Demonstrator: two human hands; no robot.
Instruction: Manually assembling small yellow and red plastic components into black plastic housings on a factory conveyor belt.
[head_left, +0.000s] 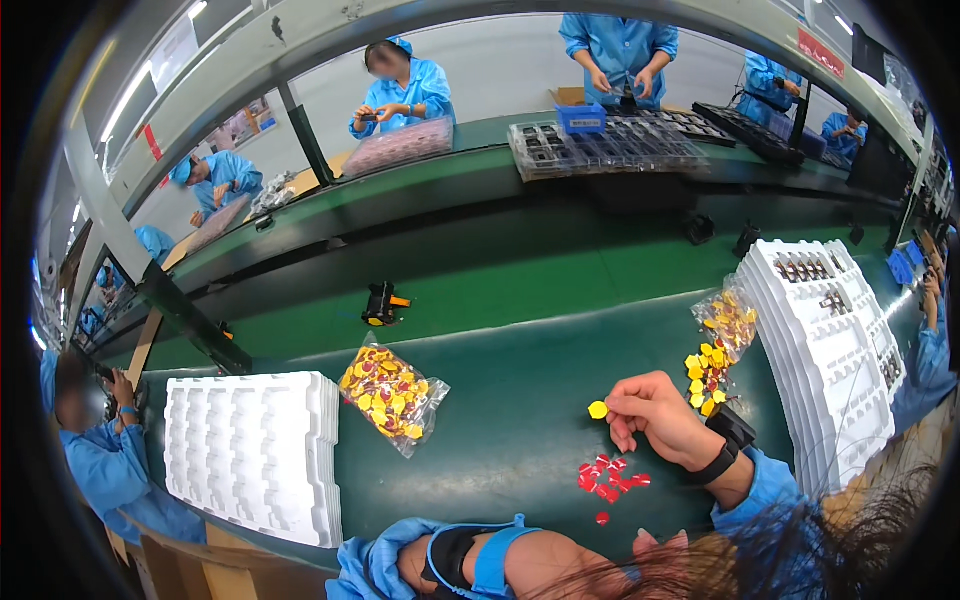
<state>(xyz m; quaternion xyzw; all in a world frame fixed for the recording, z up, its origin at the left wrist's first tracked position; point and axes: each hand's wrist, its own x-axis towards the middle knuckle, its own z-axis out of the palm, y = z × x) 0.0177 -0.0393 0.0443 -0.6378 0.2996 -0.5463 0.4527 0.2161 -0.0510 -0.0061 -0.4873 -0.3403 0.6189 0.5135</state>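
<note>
My right hand (662, 418) is raised over the green table (500, 440), pinching a small yellow hexagonal piece (598, 410) between thumb and forefinger. Below it lie several small red pieces (608, 482) in a loose cluster, with a single one nearer to me. My left hand (560, 568) is low at the near edge, with a blue strap at its wrist. Hair covers part of that hand and only some fingertips show, so its grip is unclear. Right of my right hand, yellow pieces (695, 375) spill from a clear bag (728, 318).
A clear bag of yellow and dark red pieces (385, 398) lies left of centre. White moulded trays (250, 450) are stacked at left, more trays (820, 350) at right, holding small metal parts. A black and orange part (382, 304) sits on the green belt (500, 290). Co-workers sit beyond.
</note>
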